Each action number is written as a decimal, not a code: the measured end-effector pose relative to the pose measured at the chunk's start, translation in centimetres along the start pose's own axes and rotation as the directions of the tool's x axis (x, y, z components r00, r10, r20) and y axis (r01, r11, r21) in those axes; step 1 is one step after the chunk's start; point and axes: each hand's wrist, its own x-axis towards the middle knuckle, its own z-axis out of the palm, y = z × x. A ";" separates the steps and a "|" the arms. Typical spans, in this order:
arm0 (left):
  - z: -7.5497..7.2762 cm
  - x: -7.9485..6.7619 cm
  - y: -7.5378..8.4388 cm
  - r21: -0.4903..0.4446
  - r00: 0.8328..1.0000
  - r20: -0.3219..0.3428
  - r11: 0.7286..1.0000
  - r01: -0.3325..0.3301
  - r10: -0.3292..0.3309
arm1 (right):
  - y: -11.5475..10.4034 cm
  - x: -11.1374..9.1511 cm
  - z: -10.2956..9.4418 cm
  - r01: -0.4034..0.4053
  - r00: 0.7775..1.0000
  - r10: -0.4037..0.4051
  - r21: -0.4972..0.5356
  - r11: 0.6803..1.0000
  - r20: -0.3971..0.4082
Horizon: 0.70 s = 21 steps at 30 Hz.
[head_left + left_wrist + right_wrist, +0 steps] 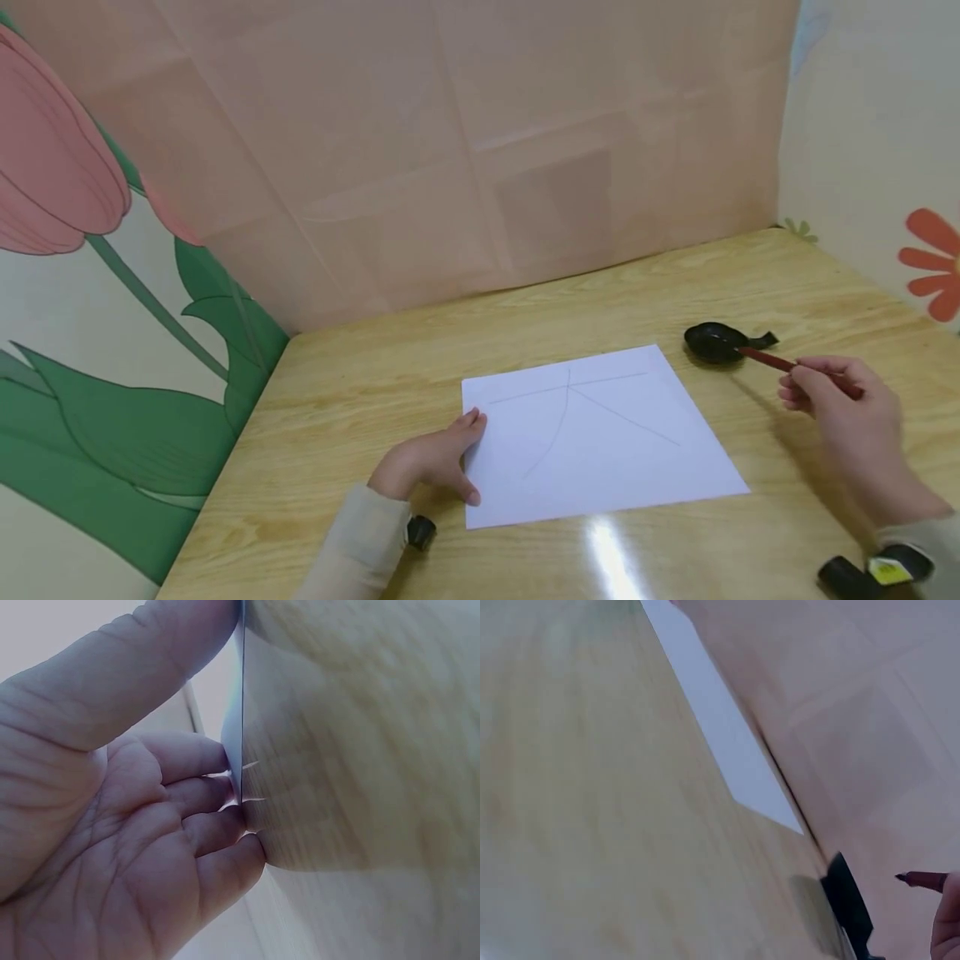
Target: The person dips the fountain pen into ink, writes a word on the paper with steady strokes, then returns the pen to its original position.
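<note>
A white sheet of paper (600, 467) with several thin drawn lines lies on the table. At its left edge my left hand (438, 458) rests, thumb and fingertips touching the paper and the fingers spread apart from the thumb. My right hand (855, 408) pinches a slim dark red writing tool (772, 360) with a dark pointed tip (902, 877); pen or brush, I cannot tell. In the head view that tip overlaps a black spoon-shaped dish (715, 342) right of the paper. From the right wrist, the tip appears above the black dish (847, 900), apart from it.
The wooden table (360, 392) meets a pinkish-brown sheet (450, 167) covering the wall behind. Walls with painted flowers (60, 158) stand at left and right. Black wrist devices (422, 532) sit on both wrists.
</note>
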 end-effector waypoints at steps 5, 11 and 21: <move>0.0 0.0 0.0 0.007 1.000 -0.002 1.000 -0.004 0.004 | -0.4 1.5 -0.6 -0.026 0.995 -0.005 -0.312 0.950 -0.099; 0.0 -0.1 0.1 -0.007 1.000 0.003 1.000 0.010 -0.010 | 0.3 3.7 -1.3 -0.108 0.994 0.089 -0.396 0.912 -0.067; 0.0 -0.1 0.2 0.005 1.000 0.000 1.000 0.014 -0.014 | 0.9 5.1 -0.7 -0.094 0.994 0.049 -0.551 0.829 -0.096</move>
